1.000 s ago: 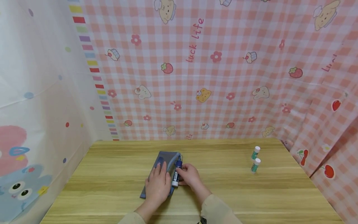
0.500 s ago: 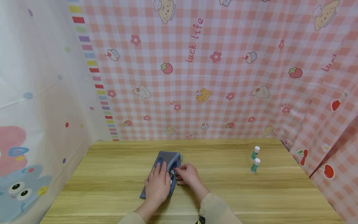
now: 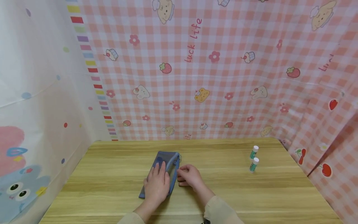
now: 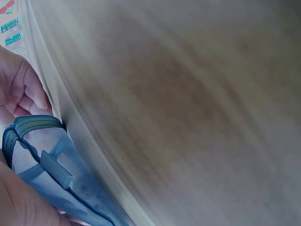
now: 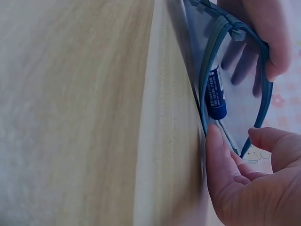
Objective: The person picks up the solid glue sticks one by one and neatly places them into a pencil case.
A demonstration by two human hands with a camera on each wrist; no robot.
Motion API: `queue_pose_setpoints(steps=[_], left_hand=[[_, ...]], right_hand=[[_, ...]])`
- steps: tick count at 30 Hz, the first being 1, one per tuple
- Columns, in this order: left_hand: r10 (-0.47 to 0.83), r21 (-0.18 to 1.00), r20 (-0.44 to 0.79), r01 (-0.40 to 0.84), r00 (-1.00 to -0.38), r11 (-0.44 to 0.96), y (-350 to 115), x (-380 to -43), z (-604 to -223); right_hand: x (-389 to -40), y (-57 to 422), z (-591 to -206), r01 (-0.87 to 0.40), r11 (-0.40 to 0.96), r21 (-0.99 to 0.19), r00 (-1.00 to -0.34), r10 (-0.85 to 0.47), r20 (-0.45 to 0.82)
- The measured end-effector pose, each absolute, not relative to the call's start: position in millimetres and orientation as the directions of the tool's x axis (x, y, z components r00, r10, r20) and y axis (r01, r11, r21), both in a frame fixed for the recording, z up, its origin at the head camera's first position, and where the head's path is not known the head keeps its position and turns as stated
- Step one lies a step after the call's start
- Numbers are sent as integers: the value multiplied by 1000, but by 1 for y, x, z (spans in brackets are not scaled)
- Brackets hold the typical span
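Observation:
A blue mesh zip pouch (image 3: 167,155) lies on the table, its zip side parted toward the right. My left hand (image 3: 157,185) rests flat on top of it with fingers extended; in the right wrist view those fingers show through the mesh. Inside the pouch, a dark blue glue stick (image 5: 216,96) with a white label is visible through the opening. My right hand (image 3: 190,176) is at the opening's edge, holding nothing. Its thumb and fingers are apart, close to the rim. The pouch's end and zip (image 4: 40,123) appear in the left wrist view.
Two green glue sticks with white ends, one behind (image 3: 254,152) and one in front (image 3: 254,165), stand at the right of the wooden table (image 3: 112,174). A pink checked cloth (image 3: 212,74) hangs behind the table, with a white one (image 3: 50,102) at the left.
My right hand has put the blue glue stick into the pouch through the zip opening and let go of it. The left hand has stayed on the pouch.

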State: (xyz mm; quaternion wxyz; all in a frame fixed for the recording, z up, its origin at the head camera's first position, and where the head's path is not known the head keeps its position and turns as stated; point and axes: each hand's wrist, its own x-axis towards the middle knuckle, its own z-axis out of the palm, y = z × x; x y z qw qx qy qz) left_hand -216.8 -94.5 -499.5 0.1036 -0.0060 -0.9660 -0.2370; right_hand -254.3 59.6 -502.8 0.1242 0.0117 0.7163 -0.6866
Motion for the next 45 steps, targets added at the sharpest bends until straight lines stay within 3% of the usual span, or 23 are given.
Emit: queue_pose_setpoints(steps=[23, 45], left_hand=[[-37, 455, 221, 69, -975, 888, -94, -217, -501], [-38, 467, 236, 80, -971, 881, -95, -217, -502]], right_hand=[[-245, 94, -502, 180, -59, -982, -977, -126, -172], [-233, 148, -495, 149, -82, -985, -988, 37, -153]])
